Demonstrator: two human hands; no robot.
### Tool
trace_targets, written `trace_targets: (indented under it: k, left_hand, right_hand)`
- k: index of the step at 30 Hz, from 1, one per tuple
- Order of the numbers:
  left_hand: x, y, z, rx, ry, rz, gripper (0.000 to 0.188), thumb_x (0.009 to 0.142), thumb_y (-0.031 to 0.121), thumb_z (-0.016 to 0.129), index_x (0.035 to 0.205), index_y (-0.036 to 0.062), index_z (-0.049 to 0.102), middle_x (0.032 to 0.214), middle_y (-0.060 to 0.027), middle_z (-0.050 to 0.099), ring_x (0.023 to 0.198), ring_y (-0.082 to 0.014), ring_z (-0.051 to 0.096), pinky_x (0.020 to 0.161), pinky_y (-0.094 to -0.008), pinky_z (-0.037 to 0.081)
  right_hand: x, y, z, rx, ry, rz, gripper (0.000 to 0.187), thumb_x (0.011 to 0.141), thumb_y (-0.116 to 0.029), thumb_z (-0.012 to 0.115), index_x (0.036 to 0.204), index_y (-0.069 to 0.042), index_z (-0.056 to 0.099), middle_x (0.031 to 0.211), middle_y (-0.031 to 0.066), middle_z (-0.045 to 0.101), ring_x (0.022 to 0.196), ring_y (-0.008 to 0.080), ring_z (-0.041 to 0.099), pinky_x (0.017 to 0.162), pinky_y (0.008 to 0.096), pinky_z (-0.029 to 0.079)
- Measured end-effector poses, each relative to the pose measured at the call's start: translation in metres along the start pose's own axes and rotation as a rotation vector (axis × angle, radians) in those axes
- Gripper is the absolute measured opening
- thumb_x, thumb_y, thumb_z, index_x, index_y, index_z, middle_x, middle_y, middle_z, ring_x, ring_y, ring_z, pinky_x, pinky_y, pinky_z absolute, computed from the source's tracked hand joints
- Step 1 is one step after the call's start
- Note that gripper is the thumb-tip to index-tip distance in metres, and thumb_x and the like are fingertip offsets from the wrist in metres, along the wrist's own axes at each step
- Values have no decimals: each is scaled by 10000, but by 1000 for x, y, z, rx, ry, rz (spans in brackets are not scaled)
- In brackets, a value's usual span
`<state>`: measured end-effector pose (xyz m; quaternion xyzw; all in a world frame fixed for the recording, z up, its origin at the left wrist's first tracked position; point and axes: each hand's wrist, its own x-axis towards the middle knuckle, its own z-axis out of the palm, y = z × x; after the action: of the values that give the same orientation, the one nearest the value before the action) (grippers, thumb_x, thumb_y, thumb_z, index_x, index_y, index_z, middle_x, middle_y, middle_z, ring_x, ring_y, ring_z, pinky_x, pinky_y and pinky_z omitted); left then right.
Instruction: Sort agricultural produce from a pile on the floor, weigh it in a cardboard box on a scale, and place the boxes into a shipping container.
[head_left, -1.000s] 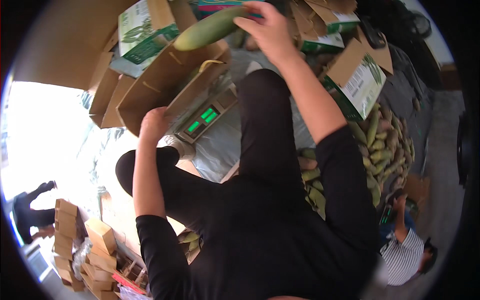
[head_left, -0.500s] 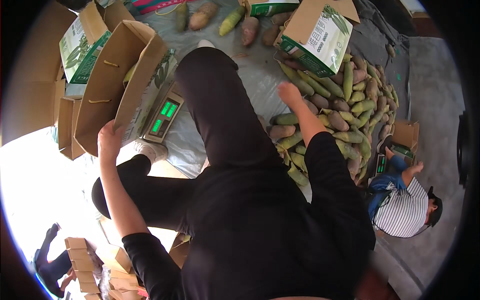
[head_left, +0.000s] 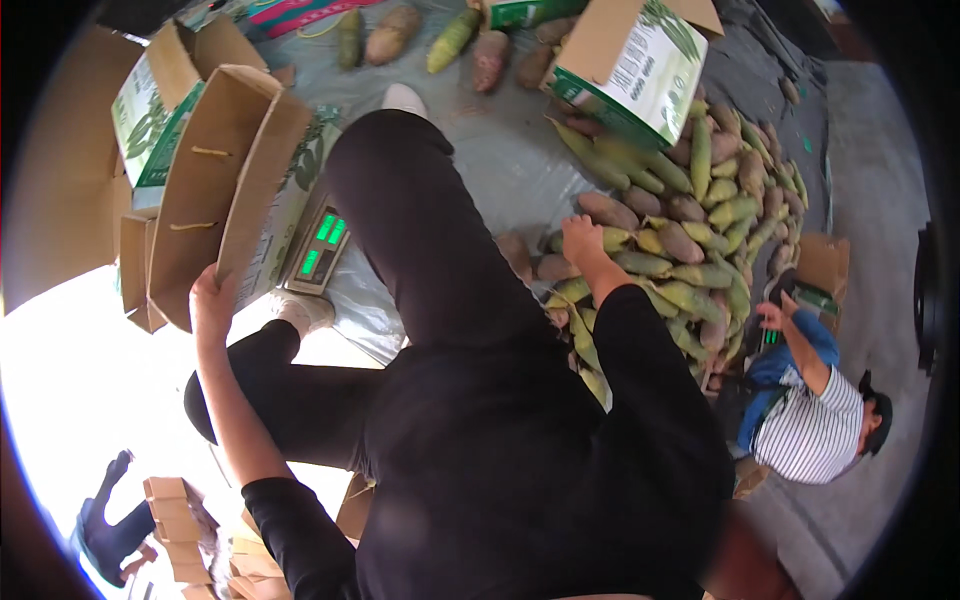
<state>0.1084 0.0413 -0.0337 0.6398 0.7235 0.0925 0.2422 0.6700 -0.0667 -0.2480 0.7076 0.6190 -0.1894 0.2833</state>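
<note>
My left hand (head_left: 211, 305) pinches the near edge of an open tall cardboard box (head_left: 203, 205) with two yellow cord handles. The box stands on a scale (head_left: 303, 275) with green lit displays. My right hand (head_left: 583, 242) is at the left side of a heap of green radishes (head_left: 703, 160) and reddish-brown roots (head_left: 609, 210). Its fingers are curled, and what they hold, if anything, is hidden. A green radish (head_left: 616, 238) lies right beside it.
A white-and-green carton (head_left: 615, 85) stands behind the heap. Another printed carton (head_left: 150, 110) and a smaller cardboard box (head_left: 137, 255) sit at left. Loose roots (head_left: 392, 35) lie at the back. A person in a striped top (head_left: 815, 425) works at right, another (head_left: 105, 530) at lower left.
My right hand has moved nearer, down to the heap's left side. My left hand stays on the box edge. The person at right has shifted an arm.
</note>
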Motion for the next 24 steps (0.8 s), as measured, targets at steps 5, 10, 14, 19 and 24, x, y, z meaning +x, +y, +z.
trace_targets:
  k: [5,10,14,19,24]
  left_hand:
    - [3,7,4,50,-14,-79,269,773,138,573,1004,9,623,888,-181,638,838,-318,618,758,-361,467]
    - [2,10,2,96,3,-29,260,768,138,586,994,16,625,896,-177,634,854,-336,608,757,-379,471]
    - [0,12,2,96,40,5,232,761,109,600,970,12,630,850,-174,628,793,-313,615,722,-359,470]
    - [0,14,-2,115,-8,-61,246,774,158,600,995,55,634,971,-129,626,939,-321,580,806,-389,458]
    - [1,6,-1,159,-27,-105,289,781,164,600,1050,62,627,1034,-121,625,988,-314,575,849,-390,458]
  right_hand:
    - [-1,7,22,-134,-39,-123,396,775,-129,560,1167,-131,499,1207,51,499,1176,240,429,899,467,375]
    - [-4,14,22,-196,-30,-127,265,864,-180,475,1116,-157,555,1155,35,521,1116,217,456,856,477,371]
    - [1,7,19,-220,-11,-76,256,874,-201,484,1120,-169,548,1150,27,524,1107,222,465,848,443,389]
    - [0,10,20,-194,-139,-59,537,712,-151,701,1189,-133,456,1178,57,499,1162,225,456,901,447,402]
    - [-6,-2,-12,-88,-130,-89,629,692,-184,738,1218,-134,398,1214,79,485,1193,251,435,908,467,396]
